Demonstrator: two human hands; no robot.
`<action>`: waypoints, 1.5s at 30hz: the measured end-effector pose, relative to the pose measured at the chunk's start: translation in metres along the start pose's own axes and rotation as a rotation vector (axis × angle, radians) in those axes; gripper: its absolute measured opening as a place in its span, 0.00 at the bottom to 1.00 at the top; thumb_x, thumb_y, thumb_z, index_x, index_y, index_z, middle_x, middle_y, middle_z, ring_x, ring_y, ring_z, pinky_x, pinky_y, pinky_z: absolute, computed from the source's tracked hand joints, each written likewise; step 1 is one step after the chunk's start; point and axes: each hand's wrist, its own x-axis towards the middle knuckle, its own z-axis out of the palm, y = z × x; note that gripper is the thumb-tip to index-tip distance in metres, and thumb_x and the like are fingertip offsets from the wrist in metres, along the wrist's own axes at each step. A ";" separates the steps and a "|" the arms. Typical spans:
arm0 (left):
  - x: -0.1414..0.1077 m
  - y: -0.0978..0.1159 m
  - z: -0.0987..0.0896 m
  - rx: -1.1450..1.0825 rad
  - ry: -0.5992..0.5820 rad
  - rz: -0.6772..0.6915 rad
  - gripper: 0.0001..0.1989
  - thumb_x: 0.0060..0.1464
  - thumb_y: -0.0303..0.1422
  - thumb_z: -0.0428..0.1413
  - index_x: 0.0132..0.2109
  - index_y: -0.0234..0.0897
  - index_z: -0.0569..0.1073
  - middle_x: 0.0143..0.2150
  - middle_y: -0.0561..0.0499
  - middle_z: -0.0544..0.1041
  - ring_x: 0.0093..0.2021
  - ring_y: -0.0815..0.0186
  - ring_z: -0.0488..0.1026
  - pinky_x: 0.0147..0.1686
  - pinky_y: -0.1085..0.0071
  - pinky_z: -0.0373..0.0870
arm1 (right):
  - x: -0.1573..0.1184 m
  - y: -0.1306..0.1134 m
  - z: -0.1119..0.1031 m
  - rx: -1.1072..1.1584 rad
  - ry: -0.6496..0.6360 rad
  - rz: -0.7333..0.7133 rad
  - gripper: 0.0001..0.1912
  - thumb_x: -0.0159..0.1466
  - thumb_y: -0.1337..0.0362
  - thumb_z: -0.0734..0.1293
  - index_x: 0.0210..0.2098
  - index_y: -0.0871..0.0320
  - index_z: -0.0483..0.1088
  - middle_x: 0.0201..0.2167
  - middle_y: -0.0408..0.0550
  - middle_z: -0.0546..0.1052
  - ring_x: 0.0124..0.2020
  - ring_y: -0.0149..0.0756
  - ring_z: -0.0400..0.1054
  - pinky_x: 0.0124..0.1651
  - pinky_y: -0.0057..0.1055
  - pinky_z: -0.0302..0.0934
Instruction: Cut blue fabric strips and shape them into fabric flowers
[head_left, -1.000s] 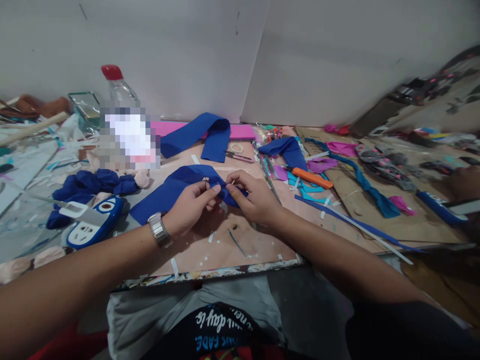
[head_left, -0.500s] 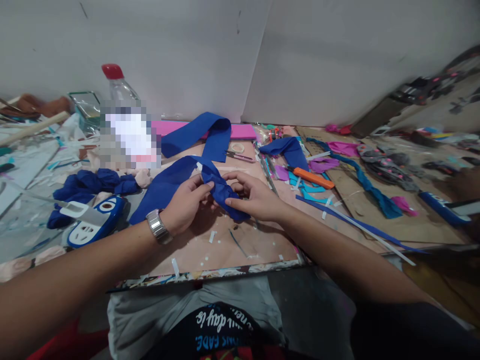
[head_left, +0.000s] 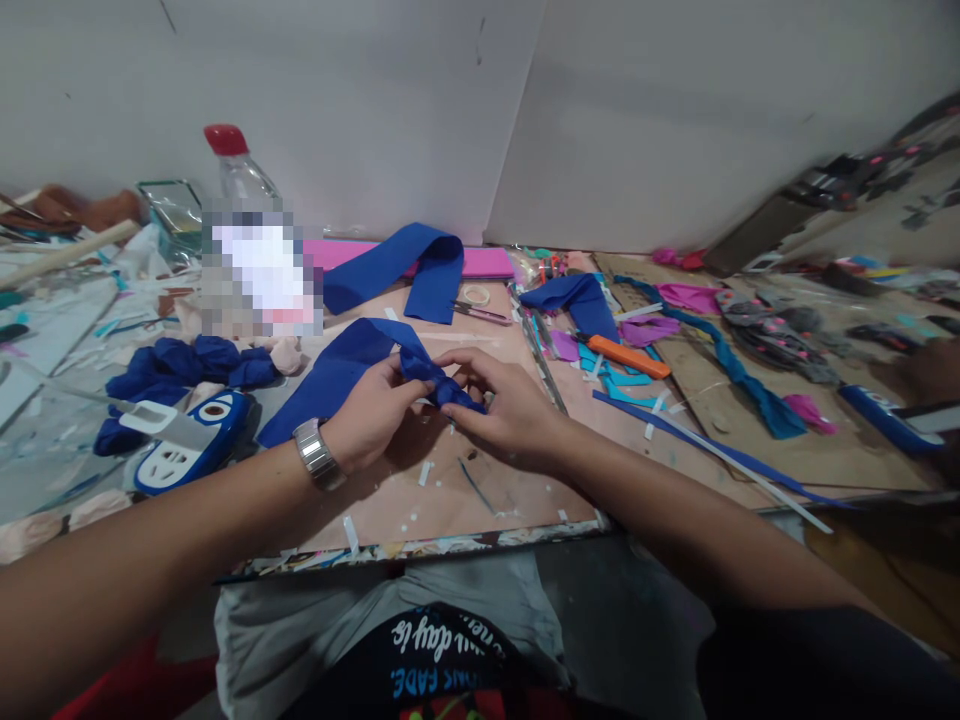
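Beyond blue cloth [head_left: 322, 382], red-capped bottle [head_left: 249, 180].

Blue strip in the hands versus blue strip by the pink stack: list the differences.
The held strip is crumpled at one end; the far strip is smooth and arched. Left hand and right hand pinch the held strip, while the far strip lies untouched, partly over the pink stack. Both are blue.

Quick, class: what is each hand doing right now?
Left hand: closed, pinching the gathered blue strip.
Right hand: closed, fingers and thumb on the same blue strip.
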 end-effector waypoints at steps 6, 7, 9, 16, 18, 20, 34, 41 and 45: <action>0.004 -0.008 -0.006 0.000 -0.017 0.029 0.12 0.47 0.25 0.63 0.40 0.37 0.72 0.28 0.56 0.74 0.27 0.71 0.69 0.30 0.74 0.65 | -0.001 0.000 0.001 0.109 0.007 -0.008 0.27 0.64 0.67 0.71 0.62 0.52 0.66 0.39 0.45 0.79 0.34 0.33 0.72 0.38 0.30 0.65; 0.005 -0.009 -0.006 0.008 -0.033 0.036 0.13 0.47 0.25 0.63 0.41 0.37 0.73 0.29 0.55 0.75 0.28 0.70 0.70 0.30 0.74 0.65 | 0.000 0.001 0.001 0.144 0.008 -0.004 0.27 0.65 0.67 0.71 0.62 0.53 0.66 0.39 0.44 0.79 0.35 0.33 0.73 0.39 0.31 0.66; 0.005 -0.010 -0.006 0.031 -0.060 0.047 0.15 0.47 0.26 0.64 0.43 0.36 0.74 0.33 0.54 0.77 0.30 0.70 0.70 0.31 0.74 0.64 | 0.002 0.001 0.000 0.230 0.010 0.004 0.26 0.64 0.66 0.71 0.61 0.54 0.66 0.38 0.44 0.78 0.37 0.34 0.74 0.42 0.32 0.68; 0.002 -0.006 -0.004 -0.033 -0.126 -0.011 0.18 0.48 0.28 0.65 0.47 0.36 0.74 0.36 0.51 0.78 0.31 0.68 0.73 0.36 0.71 0.68 | 0.008 0.007 -0.010 0.469 0.002 0.107 0.26 0.62 0.65 0.74 0.58 0.54 0.67 0.36 0.41 0.76 0.38 0.33 0.75 0.42 0.30 0.71; 0.002 -0.005 -0.004 -0.021 -0.121 0.003 0.15 0.48 0.27 0.65 0.45 0.35 0.74 0.33 0.52 0.77 0.30 0.70 0.72 0.35 0.72 0.68 | 0.010 0.012 -0.013 0.496 -0.018 0.134 0.27 0.61 0.65 0.74 0.58 0.54 0.66 0.35 0.40 0.75 0.37 0.32 0.74 0.41 0.29 0.71; 0.002 -0.003 -0.005 -0.019 -0.113 0.010 0.13 0.48 0.26 0.64 0.42 0.35 0.74 0.31 0.53 0.77 0.29 0.71 0.72 0.34 0.73 0.68 | 0.011 0.015 -0.014 0.518 -0.032 0.154 0.28 0.61 0.64 0.75 0.59 0.54 0.66 0.35 0.39 0.75 0.36 0.31 0.74 0.39 0.27 0.71; 0.008 -0.002 -0.007 -0.092 -0.001 -0.021 0.07 0.48 0.26 0.63 0.34 0.35 0.72 0.24 0.57 0.70 0.23 0.73 0.66 0.26 0.76 0.64 | 0.006 0.009 -0.015 0.550 -0.178 0.084 0.33 0.62 0.65 0.75 0.63 0.55 0.63 0.35 0.40 0.74 0.36 0.29 0.71 0.38 0.25 0.67; 0.008 0.005 -0.008 -0.155 -0.046 -0.042 0.10 0.47 0.27 0.64 0.39 0.33 0.76 0.34 0.50 0.79 0.31 0.69 0.75 0.35 0.72 0.76 | 0.010 0.013 -0.024 0.636 -0.172 0.156 0.35 0.60 0.64 0.77 0.64 0.55 0.63 0.36 0.40 0.77 0.33 0.27 0.73 0.33 0.21 0.66; 0.007 0.012 -0.007 -0.183 -0.008 -0.044 0.07 0.48 0.26 0.64 0.35 0.34 0.75 0.30 0.53 0.77 0.26 0.72 0.72 0.31 0.75 0.74 | 0.012 0.019 -0.026 0.750 -0.263 0.236 0.41 0.58 0.63 0.79 0.66 0.53 0.60 0.44 0.48 0.82 0.39 0.34 0.79 0.39 0.28 0.75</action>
